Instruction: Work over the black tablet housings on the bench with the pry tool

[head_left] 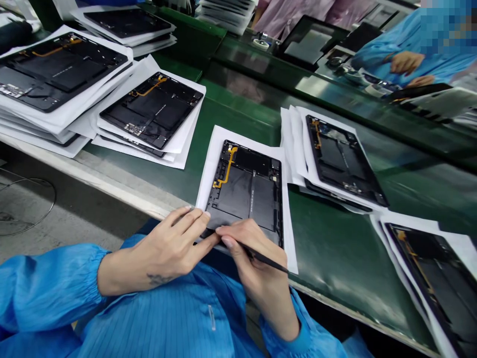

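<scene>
At the near edge of the green surface [316, 233], the left hand [175, 243] comes in from the left with its back up and its wrist slightly bent, fingers reaching forward over the lower left corner of an opened tablet housing [238, 194]. Those fingers lie a little apart; whether they pinch the housing's edge or only rest on it I cannot tell. From the right, the right hand [257, 258] closes thumb and fingers around a slim black tweezer-like tool [269, 260], whose shaft slants back across the palm side; its working tip is hidden by the fingers. The two hands nearly meet at the fingertips, covering much of the housing's lower end. The housing lies flat on a white sheet [208, 154] in front of the person, an orange flex cable [227, 171] along its upper left side. Close on the left stands a stack of sheets topped by a similar housing [152, 109], with a taller stack [63, 109] beyond it. To the right are another housing [346, 154] on sheets, near the middle one, and a further housing [436, 283] at the picture's edge. Across the surface, a co-worker's hand [406, 62] shows beside a blue sleeve [372, 52].
</scene>
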{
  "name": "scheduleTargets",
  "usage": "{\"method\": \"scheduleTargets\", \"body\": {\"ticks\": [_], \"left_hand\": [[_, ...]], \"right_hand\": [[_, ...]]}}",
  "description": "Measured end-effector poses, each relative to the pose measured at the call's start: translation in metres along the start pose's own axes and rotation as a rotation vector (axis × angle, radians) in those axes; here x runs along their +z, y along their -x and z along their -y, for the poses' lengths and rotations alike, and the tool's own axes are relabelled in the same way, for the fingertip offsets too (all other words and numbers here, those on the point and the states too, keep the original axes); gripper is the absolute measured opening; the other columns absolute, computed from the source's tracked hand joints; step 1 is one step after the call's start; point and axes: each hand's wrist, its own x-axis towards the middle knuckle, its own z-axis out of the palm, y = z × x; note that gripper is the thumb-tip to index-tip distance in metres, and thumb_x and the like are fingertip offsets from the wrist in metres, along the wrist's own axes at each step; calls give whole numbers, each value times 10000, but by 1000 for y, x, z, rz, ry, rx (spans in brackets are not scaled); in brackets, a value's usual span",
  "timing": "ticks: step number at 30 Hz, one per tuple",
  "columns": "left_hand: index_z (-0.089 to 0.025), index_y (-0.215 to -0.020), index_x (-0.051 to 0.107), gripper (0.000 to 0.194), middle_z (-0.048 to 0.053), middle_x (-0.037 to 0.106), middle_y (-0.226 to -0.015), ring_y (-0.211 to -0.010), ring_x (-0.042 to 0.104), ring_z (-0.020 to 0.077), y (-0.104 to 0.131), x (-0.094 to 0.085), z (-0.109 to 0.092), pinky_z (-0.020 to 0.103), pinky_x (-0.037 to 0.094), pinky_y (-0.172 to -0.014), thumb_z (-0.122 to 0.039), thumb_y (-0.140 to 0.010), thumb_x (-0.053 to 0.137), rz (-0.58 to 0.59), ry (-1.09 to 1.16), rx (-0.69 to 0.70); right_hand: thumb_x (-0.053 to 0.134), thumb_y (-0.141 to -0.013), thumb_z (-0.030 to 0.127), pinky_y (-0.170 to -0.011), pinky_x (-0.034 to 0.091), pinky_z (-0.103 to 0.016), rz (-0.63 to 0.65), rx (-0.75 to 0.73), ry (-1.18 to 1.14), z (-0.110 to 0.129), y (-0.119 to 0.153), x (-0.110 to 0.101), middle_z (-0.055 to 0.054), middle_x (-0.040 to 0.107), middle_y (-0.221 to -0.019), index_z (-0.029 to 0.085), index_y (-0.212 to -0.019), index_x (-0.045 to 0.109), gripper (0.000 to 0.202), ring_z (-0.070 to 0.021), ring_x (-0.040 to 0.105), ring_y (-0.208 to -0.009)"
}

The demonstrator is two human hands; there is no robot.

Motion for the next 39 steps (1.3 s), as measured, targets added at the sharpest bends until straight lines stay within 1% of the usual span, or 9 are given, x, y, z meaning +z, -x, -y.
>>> {"method": "scheduleTargets", "body": {"ticks": [3,7,13,16,19,23,28,32,39], "left_hand": [[-96,-1207,635,270,181,704,-1228,-1177,676,287,6,1,10,446,571,-1005,-113,-1003,460,-45,114,26],[-80,-1165,652,269,134,710,-1261,-1230,656,235,12,3,24,390,550,-1078,-98,-1011,432,-82,207,103],[-66,-1078,679,270,155,733,-1198,-1141,701,273,8,2,22,430,589,-1010,-98,-991,425,-77,164,115],[-68,-1014,692,226,147,753,-1133,-1070,725,276,1,0,18,403,616,-928,-63,-962,472,-108,138,97],[-81,-905,697,180,124,772,-1022,-966,740,254,-8,-3,15,359,613,-848,-38,-940,526,-127,85,92],[-101,-854,696,222,107,767,-973,-947,724,232,-14,-6,14,354,581,-856,-42,-954,507,-115,71,96],[-112,-860,693,288,109,752,-968,-938,704,210,-18,-6,14,334,560,-853,-58,-985,440,-93,77,111],[-69,-1035,692,296,117,738,-985,-916,689,217,-21,2,10,337,559,-806,-84,-1005,398,-77,138,137],[-79,-1098,683,266,103,719,-946,-848,661,219,-28,6,4,358,545,-769,-101,-997,438,6,118,136]], "right_hand": [[581,-944,50,-724,523,-326,23,-46,15,1,-3,0,-31,709,-843,199,-991,684,187,-168,635,-783],[595,-939,51,-742,527,-310,30,-22,11,0,-2,-3,-22,726,-858,195,-985,693,180,-163,653,-805],[604,-947,87,-682,517,-257,-45,110,104,1,13,-21,-9,708,-826,200,-917,705,154,-139,659,-751],[606,-943,74,-718,515,-243,-35,105,154,4,19,-29,-9,712,-856,195,-940,698,152,-132,668,-784],[588,-954,79,-743,519,-250,-22,99,176,6,21,-30,-20,715,-876,189,-961,693,153,-140,673,-816],[586,-958,87,-697,513,-245,-61,142,199,3,24,-29,-16,703,-849,194,-951,691,150,-135,662,-781],[581,-943,41,-786,537,-288,-65,39,191,3,29,-24,-25,706,-884,199,-991,681,193,-155,664,-842],[574,-921,-1,-821,555,-347,-56,-60,281,3,36,-20,-54,705,-919,187,-1083,663,264,-189,653,-900],[643,-887,27,-886,593,-396,118,-239,478,4,42,-22,-84,697,-870,97,-1137,660,261,-218,638,-896]]}}
